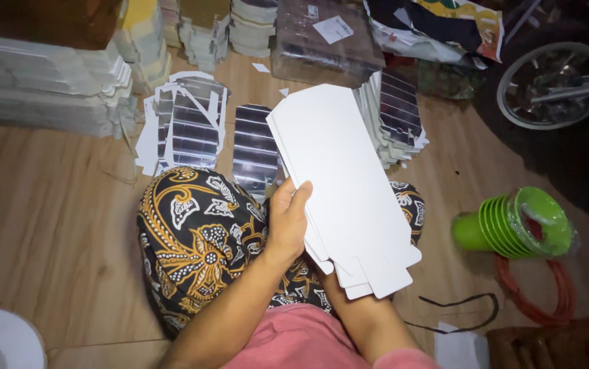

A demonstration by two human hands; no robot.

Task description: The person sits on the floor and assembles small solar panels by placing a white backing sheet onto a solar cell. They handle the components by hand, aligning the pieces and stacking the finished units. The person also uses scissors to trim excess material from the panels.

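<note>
Cardboard sheets point(345, 184), white, flat, die-cut with tabs at the near end; a thin fanned stack held over the lap; left hand point(287, 222) closed on the stack's left edge, thumb on top; right hand hidden beneath the sheets, grip cannot tell. Wooden floor point(48, 225); silver-faced cut-outs point(192, 130) lie ahead in loose piles; stacked green bowls point(516, 225) in clear wrap, right; orange hose point(554, 294) beside them.

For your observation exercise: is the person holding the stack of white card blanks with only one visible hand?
Yes: only the left hand visibly grips the white card blanks; the right hand is hidden beneath them.
</note>
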